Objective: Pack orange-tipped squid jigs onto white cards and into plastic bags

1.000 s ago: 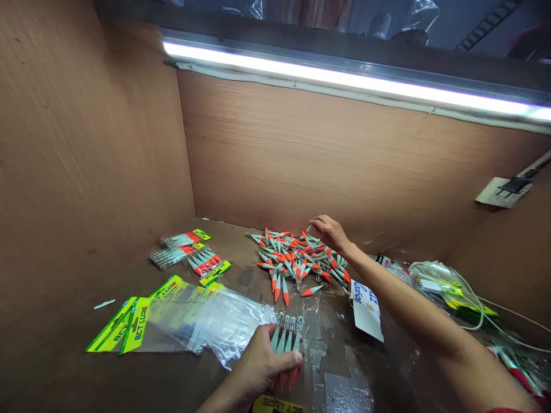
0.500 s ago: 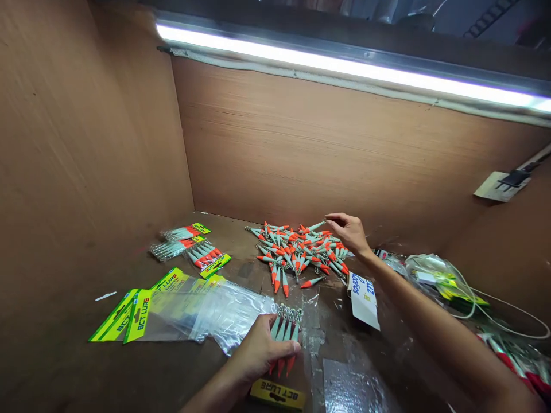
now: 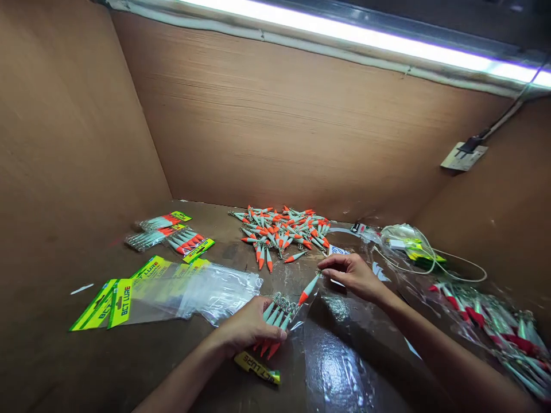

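My left hand [image 3: 246, 328] presses down on a row of several pale-green lures with orange tips [image 3: 275, 318], which lie on a clear bag with a yellow BCT LURE header [image 3: 257, 367]. My right hand [image 3: 355, 274] pinches one single lure [image 3: 308, 288] by its hook end, its orange tip pointing at the row under my left hand. Behind both hands lies a loose pile of the same lures [image 3: 282, 230] near the back wall.
Empty clear bags with yellow-green headers [image 3: 163, 292] are spread at the left. Filled lure packs [image 3: 172, 235] lie at the far left. A white card [image 3: 338, 251], a cable bundle [image 3: 413, 248] and more lures in plastic [image 3: 495, 327] sit at the right. Brown walls enclose the bench.
My right hand has drawn back from the loose pile with one lure and brought it close to my left hand. The view has tilted down and to the right.
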Tool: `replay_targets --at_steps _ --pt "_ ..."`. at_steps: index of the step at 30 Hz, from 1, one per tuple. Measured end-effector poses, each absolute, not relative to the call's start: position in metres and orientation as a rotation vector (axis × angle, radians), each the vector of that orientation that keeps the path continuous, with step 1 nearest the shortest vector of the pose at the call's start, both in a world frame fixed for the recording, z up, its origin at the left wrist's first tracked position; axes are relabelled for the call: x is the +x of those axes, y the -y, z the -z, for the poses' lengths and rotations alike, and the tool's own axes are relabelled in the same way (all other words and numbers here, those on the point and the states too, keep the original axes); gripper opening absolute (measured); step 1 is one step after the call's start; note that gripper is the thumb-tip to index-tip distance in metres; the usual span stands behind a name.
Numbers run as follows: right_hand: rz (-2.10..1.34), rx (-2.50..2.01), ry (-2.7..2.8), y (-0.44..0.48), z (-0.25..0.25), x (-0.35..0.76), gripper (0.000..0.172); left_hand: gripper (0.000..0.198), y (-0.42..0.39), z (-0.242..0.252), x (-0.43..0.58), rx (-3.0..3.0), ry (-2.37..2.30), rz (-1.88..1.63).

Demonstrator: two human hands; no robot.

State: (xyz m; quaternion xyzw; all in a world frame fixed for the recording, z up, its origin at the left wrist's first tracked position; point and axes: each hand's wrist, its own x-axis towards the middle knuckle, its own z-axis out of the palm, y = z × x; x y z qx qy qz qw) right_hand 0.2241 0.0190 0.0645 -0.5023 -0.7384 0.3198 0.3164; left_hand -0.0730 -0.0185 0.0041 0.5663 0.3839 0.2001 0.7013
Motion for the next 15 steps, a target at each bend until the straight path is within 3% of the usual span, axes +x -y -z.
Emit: replay_targets --at_steps 15 --pt "-1.250 -1.340 1.830 0.022 -0.005 0.236 0.020 0.059 0.008 -0.022 -0.044 1.624 -0.926 -0.081"
